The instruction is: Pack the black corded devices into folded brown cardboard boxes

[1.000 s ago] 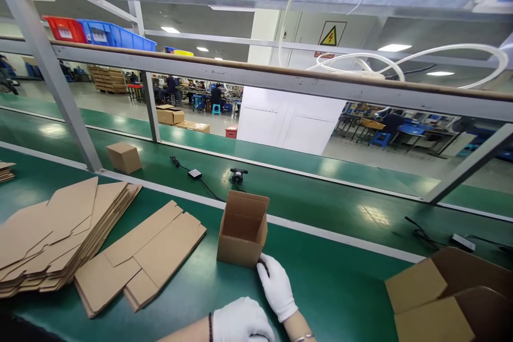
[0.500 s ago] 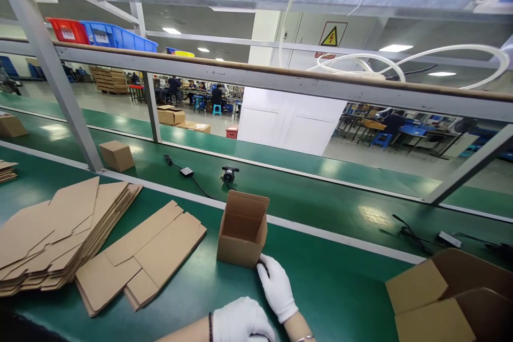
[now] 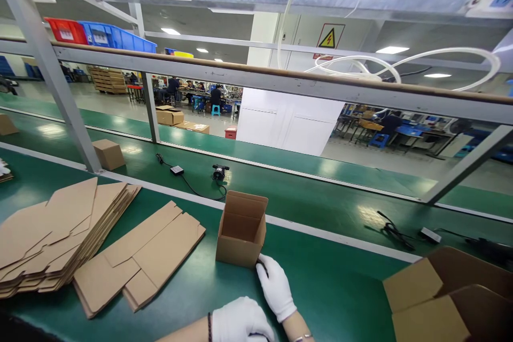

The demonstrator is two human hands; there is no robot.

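Observation:
A small brown cardboard box [image 3: 238,250] stands upright on the green work surface with its top open and its back flap raised. My right hand [image 3: 276,286], in a white glove, has its thumb and fingers bent at the box's lower right corner. Nearer to me, at the bottom edge, my left hand [image 3: 242,320] is also gloved, with its fingers curled. Whatever those fingers may hold is hidden. Flattened cartons [image 3: 148,256] lie left of the box, beside a taller stack of flat cartons [image 3: 52,235].
Behind a pale rail, a green belt carries a small black pump-like device [image 3: 219,172] with a cord, an adapter [image 3: 177,170] and a closed carton [image 3: 109,154]. Open cartons [image 3: 430,320] stand at the lower right. Metal posts [image 3: 60,80] rise beyond the surface.
The black device, adapter, cords and closed carton on the rear belt have shifted left. Something white has appeared over the cartons at the far left edge. Both my hands and the box stay nearly still.

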